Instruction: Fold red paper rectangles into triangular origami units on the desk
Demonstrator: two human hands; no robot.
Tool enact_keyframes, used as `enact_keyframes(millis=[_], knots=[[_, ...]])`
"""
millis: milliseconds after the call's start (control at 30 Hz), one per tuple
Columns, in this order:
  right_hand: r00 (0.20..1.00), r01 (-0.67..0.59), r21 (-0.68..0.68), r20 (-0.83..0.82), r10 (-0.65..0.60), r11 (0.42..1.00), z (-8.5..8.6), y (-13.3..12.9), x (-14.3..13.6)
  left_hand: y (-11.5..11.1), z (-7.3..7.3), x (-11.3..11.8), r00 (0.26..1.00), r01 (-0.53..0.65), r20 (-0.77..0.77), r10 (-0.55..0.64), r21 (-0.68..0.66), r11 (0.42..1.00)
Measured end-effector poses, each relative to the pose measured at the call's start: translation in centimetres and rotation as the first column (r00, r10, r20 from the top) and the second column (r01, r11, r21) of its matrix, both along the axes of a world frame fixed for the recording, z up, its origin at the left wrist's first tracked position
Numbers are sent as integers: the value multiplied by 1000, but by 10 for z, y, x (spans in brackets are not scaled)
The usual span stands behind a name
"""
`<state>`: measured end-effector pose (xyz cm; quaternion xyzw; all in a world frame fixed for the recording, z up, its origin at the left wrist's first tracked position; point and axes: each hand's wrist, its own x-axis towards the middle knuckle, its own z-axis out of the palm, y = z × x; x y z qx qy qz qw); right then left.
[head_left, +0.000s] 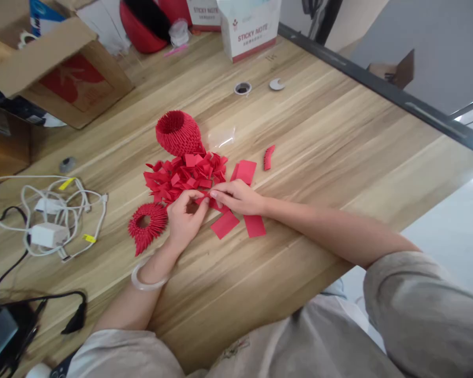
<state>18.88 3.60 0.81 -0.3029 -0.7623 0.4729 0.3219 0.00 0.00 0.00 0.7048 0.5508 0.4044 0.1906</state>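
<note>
Both hands meet over the table around a small piece of red paper [206, 195]. My left hand [184, 218] pinches it between thumb and fingertips. From the other side my right hand [238, 196] has its fingertips closed on the same piece, whose shape is mostly hidden. Just beyond lies a heap of folded red paper pieces [187, 174]. Flat red paper slips [224, 224] are spread beside and under my right hand. Left of my left hand sits a red ring of interlocked paper pieces [146, 223]. A bowl-shaped red paper piece [178, 132] stands behind the heap.
A small red paper strip [268, 157] lies to the right. White cables and chargers [49, 234] are tangled at left. A cardboard box [63, 73] and a sticky note box [250, 31] stand at the back. A tape roll [243, 88] lies near the latter.
</note>
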Motion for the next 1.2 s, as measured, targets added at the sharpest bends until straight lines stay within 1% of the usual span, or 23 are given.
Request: enact_keyframes(millis=[200, 400, 500, 667, 800, 900, 1033, 1100, 1200], knots=[[1000, -23, -118, -20, 21, 993, 1, 0, 2, -1, 3, 2, 997, -79, 15, 79, 9, 997], [999, -33, -87, -30, 31, 996, 0, 1, 4, -2, 7, 5, 990, -124, 66, 124, -2, 992], [998, -40, -114, -57, 34, 993, 0, 2, 4, -2, 8, 6, 989, -125, 86, 124, 6, 992], [988, -88, -185, -144, 62, 979, -1, 5, 5, -2, 7, 6, 989, -129, 69, 128, 15, 991], [961, -158, -232, -259, 96, 960, -6, 7, 3, -2, 6, 5, 993, -101, 57, 100, 25, 995], [934, -194, -263, -344, 96, 945, -10, 8, 1, -3, 6, 5, 996, -81, 44, 79, 41, 996], [942, -191, -298, -324, 89, 935, -11, 7, -1, -3, 7, 4, 999, -36, 11, 35, 81, 996], [946, -189, -310, -313, 88, 932, -11, 6, -1, -1, 7, 4, 1000, 16, 3, -17, 127, 992], [954, -171, -293, -289, 83, 941, -11, 6, -2, 1, 8, 3, 996, 85, 9, -88, 177, 981]])
